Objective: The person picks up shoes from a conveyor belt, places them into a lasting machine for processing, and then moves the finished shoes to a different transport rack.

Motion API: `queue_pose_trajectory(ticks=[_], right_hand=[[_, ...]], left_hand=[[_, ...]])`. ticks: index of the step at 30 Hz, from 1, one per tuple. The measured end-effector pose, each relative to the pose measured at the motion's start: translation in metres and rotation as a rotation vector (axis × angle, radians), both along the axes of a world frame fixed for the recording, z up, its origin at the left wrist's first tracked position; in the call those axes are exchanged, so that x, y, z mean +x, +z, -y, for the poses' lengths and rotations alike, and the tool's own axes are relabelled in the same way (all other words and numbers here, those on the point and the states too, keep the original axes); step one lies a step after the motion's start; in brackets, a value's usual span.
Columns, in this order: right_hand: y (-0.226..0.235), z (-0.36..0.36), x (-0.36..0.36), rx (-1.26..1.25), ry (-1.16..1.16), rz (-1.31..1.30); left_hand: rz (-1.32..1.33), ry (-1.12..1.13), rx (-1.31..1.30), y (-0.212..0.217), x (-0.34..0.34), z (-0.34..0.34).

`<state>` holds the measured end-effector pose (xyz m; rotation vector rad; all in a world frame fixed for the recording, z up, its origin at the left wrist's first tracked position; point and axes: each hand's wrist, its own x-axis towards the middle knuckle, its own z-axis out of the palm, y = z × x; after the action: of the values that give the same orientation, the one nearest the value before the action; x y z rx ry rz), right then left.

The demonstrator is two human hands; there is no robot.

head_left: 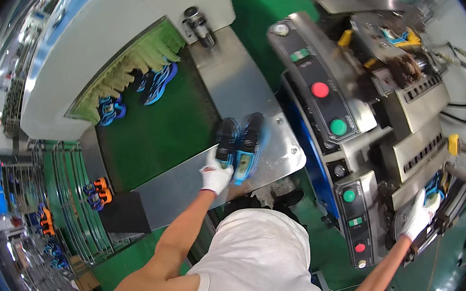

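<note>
Left hand: the white-gloved left hand point(215, 177) is closed around the heel end of a black-and-blue sports shoe point(226, 140), held over the steel plate point(279, 151) at the end of the green conveyor belt point(153, 135).
Second shoe: a matching black-and-blue shoe point(249, 146) is seen just beside the held one, touching it, on the same plate.
Right hand: the white-gloved right hand point(420, 214) is laid on a blue shoe part point(434, 185) clamped in the grey metal machine point(366, 103); whether it is gripped cannot be told.
Belt: two more blue shoes point(159, 81) point(110, 108) are carried near the fringed tunnel opening point(132, 69).
</note>
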<state>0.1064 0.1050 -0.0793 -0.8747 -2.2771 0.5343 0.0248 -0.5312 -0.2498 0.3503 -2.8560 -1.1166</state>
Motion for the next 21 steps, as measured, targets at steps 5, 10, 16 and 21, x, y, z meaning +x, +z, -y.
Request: queue_pose_trajectory(ticks=[5, 10, 16, 21], right_hand=[[-0.051, 0.223, -0.006, 0.205, 0.242, 0.448], [-0.098, 0.232, -0.004, 0.116, 0.221, 0.757], [-0.049, 0.28, 0.026, 0.02, 0.215, 0.79], [-0.056, 0.291, 0.098, -0.372, 0.152, 0.961]], left_hand=[[0.21, -0.171, 0.146, -0.001, -0.011, -0.027], [0.375, -0.616, 0.005, 0.04, -0.107, 0.09], [0.119, 0.16, -0.266, 0.011, -0.308, 0.318], [0.294, 0.067, -0.324, -0.048, -0.379, 0.333]])
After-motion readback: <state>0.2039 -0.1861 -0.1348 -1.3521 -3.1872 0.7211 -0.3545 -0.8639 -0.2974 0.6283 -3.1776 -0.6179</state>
